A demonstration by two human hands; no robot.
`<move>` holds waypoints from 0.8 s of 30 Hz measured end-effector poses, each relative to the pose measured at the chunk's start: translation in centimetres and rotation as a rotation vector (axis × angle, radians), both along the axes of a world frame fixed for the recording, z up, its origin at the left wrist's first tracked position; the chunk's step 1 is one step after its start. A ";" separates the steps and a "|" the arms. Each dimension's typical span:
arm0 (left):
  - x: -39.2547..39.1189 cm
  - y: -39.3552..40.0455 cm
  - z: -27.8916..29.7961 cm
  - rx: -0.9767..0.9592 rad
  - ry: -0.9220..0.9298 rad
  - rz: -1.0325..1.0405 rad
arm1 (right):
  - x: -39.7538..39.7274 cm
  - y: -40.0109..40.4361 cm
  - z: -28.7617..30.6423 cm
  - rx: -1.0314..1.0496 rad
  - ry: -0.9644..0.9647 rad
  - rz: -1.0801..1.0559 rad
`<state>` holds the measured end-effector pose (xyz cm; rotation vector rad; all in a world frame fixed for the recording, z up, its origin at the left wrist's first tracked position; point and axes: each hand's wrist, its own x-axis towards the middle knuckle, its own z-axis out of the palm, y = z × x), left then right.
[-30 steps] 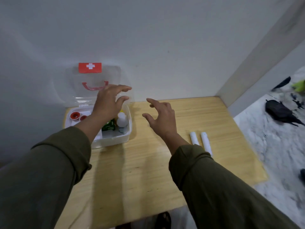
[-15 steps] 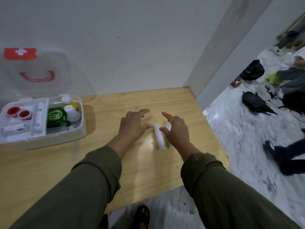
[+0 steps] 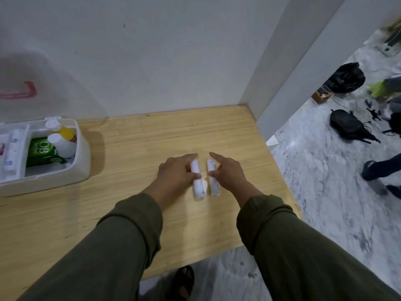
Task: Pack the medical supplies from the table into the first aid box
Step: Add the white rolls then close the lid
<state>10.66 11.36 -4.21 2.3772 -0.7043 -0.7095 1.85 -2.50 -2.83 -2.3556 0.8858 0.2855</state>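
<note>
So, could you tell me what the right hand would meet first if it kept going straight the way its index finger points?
Probably bare table, then the wall; nothing else shows ahead.

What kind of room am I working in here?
Probably an informal indoor workspace: a pale wooden table in a white-walled corner, black backpacks and cables on the marbled floor.
</note>
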 end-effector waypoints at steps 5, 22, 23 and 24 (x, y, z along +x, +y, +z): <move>0.2 -0.7 -0.2 -0.022 0.041 0.008 | 0.5 0.3 -0.2 0.015 -0.005 -0.005; -0.8 -2.1 0.6 0.312 0.013 -0.364 | -0.3 2.7 0.8 0.049 -0.063 -0.094; -0.7 -2.1 0.7 0.343 0.008 -0.382 | -0.3 2.8 0.8 0.040 -0.052 -0.093; -0.5 -2.1 0.6 0.356 0.010 -0.382 | -0.2 2.8 0.8 0.031 -0.040 -0.083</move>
